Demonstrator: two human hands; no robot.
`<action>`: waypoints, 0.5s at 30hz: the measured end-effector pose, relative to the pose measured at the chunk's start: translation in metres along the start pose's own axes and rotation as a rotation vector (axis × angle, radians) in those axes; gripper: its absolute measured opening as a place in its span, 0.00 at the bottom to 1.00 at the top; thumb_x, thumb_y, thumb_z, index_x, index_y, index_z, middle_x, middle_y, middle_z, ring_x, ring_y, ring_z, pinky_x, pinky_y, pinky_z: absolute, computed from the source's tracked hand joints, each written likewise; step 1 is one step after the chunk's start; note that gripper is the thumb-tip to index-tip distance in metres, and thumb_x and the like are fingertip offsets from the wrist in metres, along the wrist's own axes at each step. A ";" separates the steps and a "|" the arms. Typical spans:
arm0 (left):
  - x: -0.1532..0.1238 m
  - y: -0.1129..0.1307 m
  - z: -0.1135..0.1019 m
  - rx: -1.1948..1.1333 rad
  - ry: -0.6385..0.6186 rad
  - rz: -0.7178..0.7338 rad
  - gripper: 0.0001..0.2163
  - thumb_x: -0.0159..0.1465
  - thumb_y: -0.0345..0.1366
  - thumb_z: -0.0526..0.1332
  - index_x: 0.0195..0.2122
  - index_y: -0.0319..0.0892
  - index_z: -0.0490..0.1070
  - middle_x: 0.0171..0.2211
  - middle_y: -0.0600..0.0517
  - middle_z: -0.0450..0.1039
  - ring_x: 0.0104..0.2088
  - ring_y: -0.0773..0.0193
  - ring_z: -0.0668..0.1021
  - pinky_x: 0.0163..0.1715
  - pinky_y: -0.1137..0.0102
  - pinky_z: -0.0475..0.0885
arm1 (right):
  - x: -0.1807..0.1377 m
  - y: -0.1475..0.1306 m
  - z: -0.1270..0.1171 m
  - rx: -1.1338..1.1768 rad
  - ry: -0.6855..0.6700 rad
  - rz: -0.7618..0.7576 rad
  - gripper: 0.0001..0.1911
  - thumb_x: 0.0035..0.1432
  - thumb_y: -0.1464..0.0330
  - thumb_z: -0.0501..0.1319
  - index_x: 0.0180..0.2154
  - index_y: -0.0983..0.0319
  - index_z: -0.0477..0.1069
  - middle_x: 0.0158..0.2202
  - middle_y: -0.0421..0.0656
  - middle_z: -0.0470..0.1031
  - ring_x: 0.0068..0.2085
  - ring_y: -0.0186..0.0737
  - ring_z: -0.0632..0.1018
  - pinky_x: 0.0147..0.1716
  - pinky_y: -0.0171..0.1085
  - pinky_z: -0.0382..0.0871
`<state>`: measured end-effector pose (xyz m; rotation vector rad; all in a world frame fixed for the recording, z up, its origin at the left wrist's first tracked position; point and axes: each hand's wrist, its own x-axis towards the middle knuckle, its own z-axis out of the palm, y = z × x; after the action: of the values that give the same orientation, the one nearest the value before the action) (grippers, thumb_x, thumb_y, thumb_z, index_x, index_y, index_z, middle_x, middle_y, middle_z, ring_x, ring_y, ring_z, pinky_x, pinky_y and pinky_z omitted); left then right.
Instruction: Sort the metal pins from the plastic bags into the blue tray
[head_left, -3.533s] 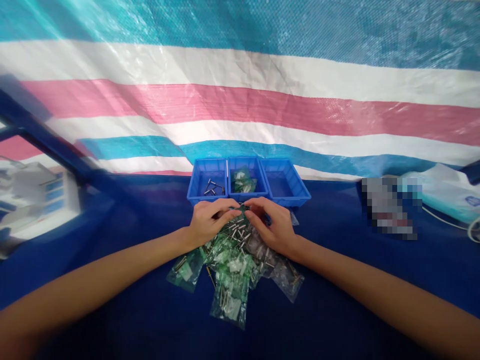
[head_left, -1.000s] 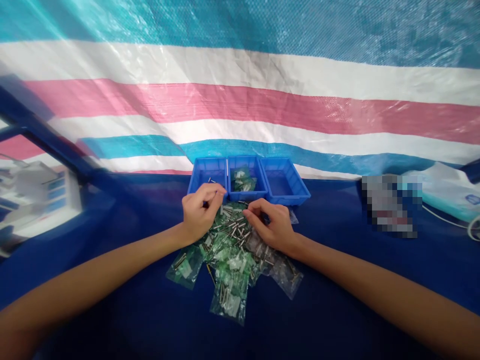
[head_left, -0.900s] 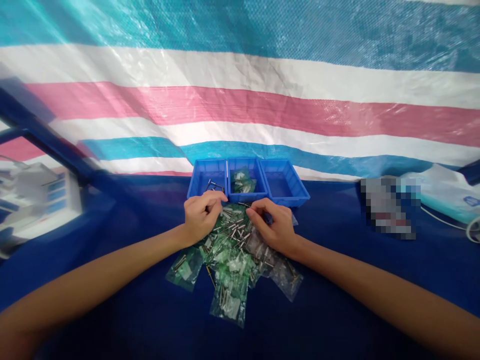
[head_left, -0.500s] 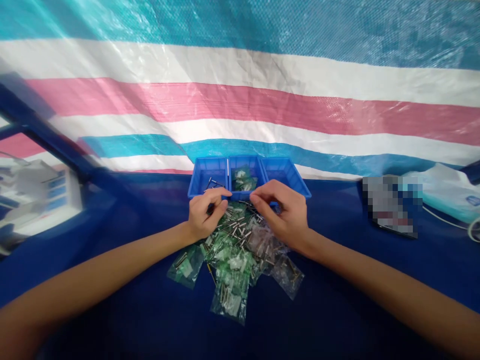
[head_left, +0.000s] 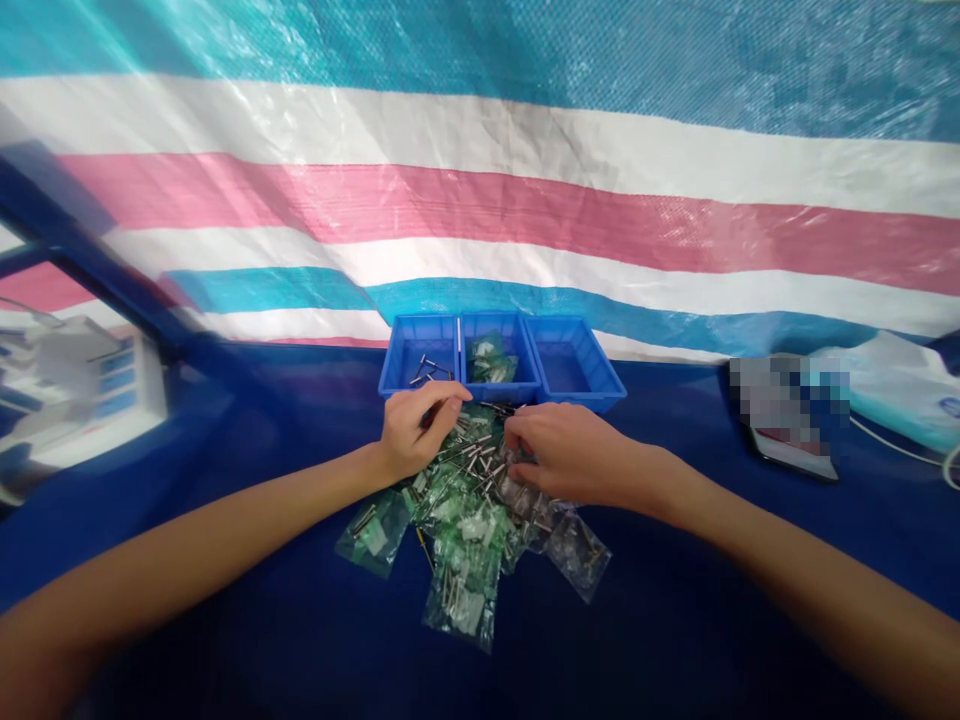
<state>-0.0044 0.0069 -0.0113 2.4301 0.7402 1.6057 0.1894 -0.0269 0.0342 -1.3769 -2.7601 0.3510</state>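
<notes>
A pile of small clear and green plastic bags (head_left: 465, 530) with loose metal pins (head_left: 476, 455) on top lies on the dark blue table. My left hand (head_left: 412, 430) rests at the pile's far left corner, fingers curled in a pinch just below the left bin. My right hand (head_left: 570, 450) lies knuckles-up on the pile's right side, fingers bent down into the pins. What either pinch holds is too small to see. Three blue bins stand behind: the left bin (head_left: 397, 372) has a few pins, the middle bin (head_left: 517, 375) has green bags, the right bin (head_left: 600, 385) looks bare.
A striped tarp (head_left: 480, 200) hangs behind the bins. A blurred-out flat object (head_left: 787, 410) and a white and teal package (head_left: 892, 385) lie at the right. A white box (head_left: 82, 385) and a blue frame bar (head_left: 90, 270) are at the left.
My left hand went up to the left bin and came back to the pile's edge. My right hand lifted toward the bins, then dropped back flat onto the pins.
</notes>
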 end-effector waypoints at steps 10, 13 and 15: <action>0.000 0.000 0.000 0.027 -0.004 0.006 0.06 0.62 0.27 0.54 0.33 0.38 0.70 0.16 0.58 0.66 0.15 0.76 0.67 0.17 0.79 0.62 | 0.005 0.000 0.002 0.073 0.066 0.047 0.04 0.47 0.76 0.58 0.23 0.63 0.67 0.24 0.41 0.70 0.25 0.32 0.63 0.21 0.33 0.47; 0.000 0.000 -0.001 0.028 -0.009 0.001 0.06 0.62 0.27 0.54 0.33 0.38 0.70 0.16 0.58 0.65 0.15 0.76 0.67 0.17 0.79 0.62 | 0.005 0.000 -0.002 0.070 0.061 0.066 0.05 0.48 0.77 0.57 0.23 0.64 0.65 0.24 0.41 0.69 0.24 0.31 0.63 0.22 0.33 0.47; 0.001 0.000 -0.001 0.013 -0.016 -0.001 0.06 0.62 0.26 0.54 0.34 0.38 0.70 0.18 0.57 0.67 0.17 0.75 0.68 0.19 0.79 0.63 | 0.006 0.001 -0.005 0.082 0.097 0.104 0.05 0.49 0.76 0.56 0.24 0.64 0.64 0.26 0.42 0.69 0.25 0.32 0.64 0.23 0.34 0.49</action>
<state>-0.0045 0.0070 -0.0098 2.4485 0.7514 1.5840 0.1873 -0.0211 0.0384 -1.4797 -2.5735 0.3866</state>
